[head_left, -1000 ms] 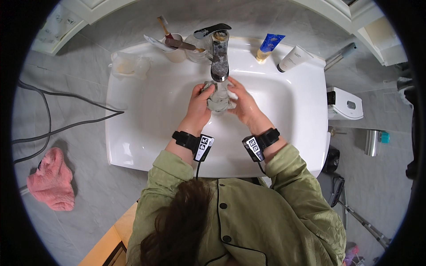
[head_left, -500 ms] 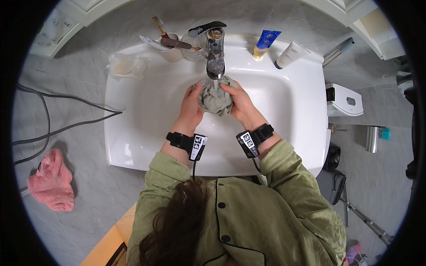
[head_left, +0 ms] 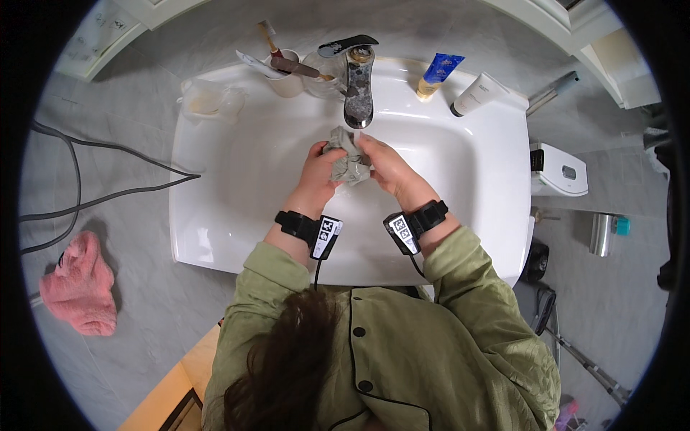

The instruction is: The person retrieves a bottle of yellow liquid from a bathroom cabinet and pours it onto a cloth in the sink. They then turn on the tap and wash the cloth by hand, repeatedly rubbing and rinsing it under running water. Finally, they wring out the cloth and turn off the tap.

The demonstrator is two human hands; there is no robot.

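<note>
A crumpled grey-green cloth [head_left: 350, 169] is bunched between my two hands, just below the spout of the metal faucet [head_left: 359, 92]. My left hand [head_left: 316, 174] grips its left side, with the thumb over the top of the folds. On the other side, my right hand [head_left: 390, 168] closes on the cloth's right edge, its fingertips close under the spout. Both hands are over the basin of the white sink [head_left: 248, 179]. Parts of my fingers are hidden behind the cloth.
Behind the basin stand a cup [head_left: 287, 82] with toothbrushes, a blue and gold tube [head_left: 439, 75] and a white tube [head_left: 478, 95]. A clear soap dish [head_left: 210, 102] is at the back left corner. Dark cables [head_left: 108, 147] cross the left side; a pink towel [head_left: 80, 284] hangs below them.
The cloth has been squeezed into a smaller, narrower bundle. My hands have come closer together. The whole view has shifted slightly.
</note>
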